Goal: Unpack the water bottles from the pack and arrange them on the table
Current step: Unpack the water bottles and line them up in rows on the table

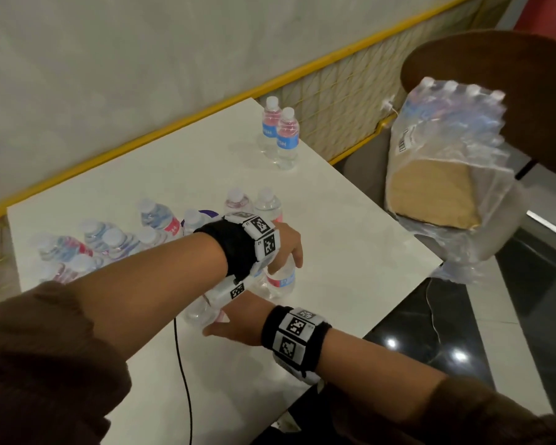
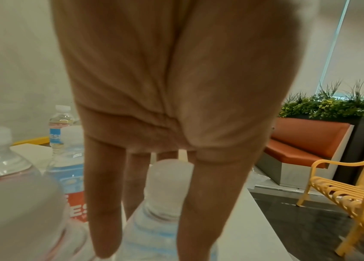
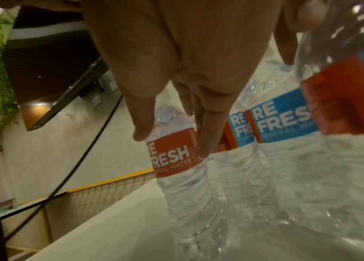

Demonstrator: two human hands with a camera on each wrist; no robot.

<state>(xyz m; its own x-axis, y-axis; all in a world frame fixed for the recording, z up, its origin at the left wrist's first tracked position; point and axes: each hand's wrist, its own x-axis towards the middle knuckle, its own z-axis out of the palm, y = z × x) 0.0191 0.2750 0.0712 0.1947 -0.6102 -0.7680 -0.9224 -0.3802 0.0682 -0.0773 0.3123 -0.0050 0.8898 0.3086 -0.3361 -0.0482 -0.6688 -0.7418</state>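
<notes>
Two hands are crossed at the near edge of the white table [image 1: 350, 239], likely so you can settle two bottles side by side at once. Your left hand [image 1: 286, 247] reaches over the right forearm and comes down on the front bottle [image 1: 281, 279] from above; in the left wrist view the fingers [image 2: 104, 203] hang straight and spread, straddling its cap, so they steady it rather than squeeze. Your right hand [image 1: 235, 326] sits nearer you than that bottle, fingers loosely extended and parted against the red-labelled bottle [image 3: 172, 155], touching its shoulder and label without wrapping it; that looks like a nudge into line. Left of the front bottle stands the unpacked cluster [image 1: 109, 242], kept tight to save room, and beyond it, at the table's far edge, a separate pair [image 1: 280, 133] stands touching. Right of the front bottle, off the table, the shrink-wrapped pack [image 1: 446, 162] rests on a chair [image 1: 495, 59] and still holds bottles, so I judge more unpacking is due. Mind the black cable [image 1: 182, 364] trailing near your right hand; it could snag a light bottle
</notes>
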